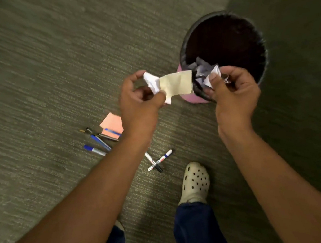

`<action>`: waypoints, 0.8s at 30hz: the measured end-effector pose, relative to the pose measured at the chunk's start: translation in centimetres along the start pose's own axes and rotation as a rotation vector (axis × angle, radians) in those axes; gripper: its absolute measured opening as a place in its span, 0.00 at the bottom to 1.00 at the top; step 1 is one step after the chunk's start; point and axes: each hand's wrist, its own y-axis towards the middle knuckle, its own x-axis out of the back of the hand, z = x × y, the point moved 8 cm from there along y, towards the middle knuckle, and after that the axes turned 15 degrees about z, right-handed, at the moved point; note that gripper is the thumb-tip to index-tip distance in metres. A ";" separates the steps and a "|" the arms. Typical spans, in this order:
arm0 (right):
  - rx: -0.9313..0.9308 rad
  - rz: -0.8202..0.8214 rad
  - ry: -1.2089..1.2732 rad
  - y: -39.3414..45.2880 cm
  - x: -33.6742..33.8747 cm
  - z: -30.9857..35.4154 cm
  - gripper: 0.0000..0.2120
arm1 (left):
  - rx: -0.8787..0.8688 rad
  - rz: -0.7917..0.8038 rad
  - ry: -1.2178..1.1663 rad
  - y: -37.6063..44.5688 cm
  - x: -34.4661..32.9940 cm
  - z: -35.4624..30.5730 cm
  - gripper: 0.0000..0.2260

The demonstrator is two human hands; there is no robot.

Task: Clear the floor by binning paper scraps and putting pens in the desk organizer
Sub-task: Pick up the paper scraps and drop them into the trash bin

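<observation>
Head view: both hands pinch paper scraps for dropping, right hand [232, 91] over the bin [183, 58], left hand [141, 97] just beside it

Dim, soft indoor light; blurred carpet [50, 74], perhaps wide-angle stretch.

Likely an office: grey-green carpet [49, 64], lined wastebasket [183, 58], scattered pens [100, 142].
</observation>
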 end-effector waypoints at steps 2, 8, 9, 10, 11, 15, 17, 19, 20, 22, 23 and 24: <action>0.005 -0.007 -0.038 1.6 1.6 1.4 0.07 | 0.026 0.037 0.057 1.3 -4.0 -1.8 0.24; -0.072 0.007 -0.184 5.5 5.5 1.6 0.09 | 0.220 0.140 0.097 4.0 -12.3 -2.9 0.25; -0.077 -0.005 -0.228 5.8 6.2 1.6 0.10 | 0.242 0.156 0.094 4.1 -12.7 -2.8 0.22; -0.079 -0.021 -0.282 5.7 6.9 1.8 0.12 | 0.242 0.149 0.097 4.2 -12.6 -2.7 0.15; -0.072 -0.032 -0.334 5.5 7.5 1.8 0.13 | 0.228 0.122 0.116 4.1 -11.9 -2.7 0.07; 0.002 -0.013 -0.463 2.4 7.6 1.5 0.15 | 0.184 -0.001 0.179 2.9 -5.8 -0.5 0.07; 0.018 0.031 -0.501 0.2 6.8 0.3 0.14 | 0.219 -0.041 0.196 1.5 -1.3 2.1 0.11; -0.025 0.093 -0.475 -2.2 5.5 -2.2 0.15 | 0.292 -0.088 0.206 -0.8 3.8 5.1 0.14; -0.059 0.130 -0.464 -3.4 4.7 -3.8 0.14 | 0.331 -0.119 0.209 -2.2 6.5 6.6 0.14; -0.151 0.222 -0.501 -5.8 2.8 -7.8 0.13 | 0.414 -0.186 0.205 -5.1 11.9 9.4 0.14; -0.214 0.275 -0.537 -6.9 1.7 -10.2 0.12 | 0.461 -0.211 0.200 -6.5 14.2 10.8 0.13; -0.293 0.322 -0.558 -8.0 0.6 -12.9 0.11 | 0.505 -0.226 0.192 -7.8 16.2 12.1 0.13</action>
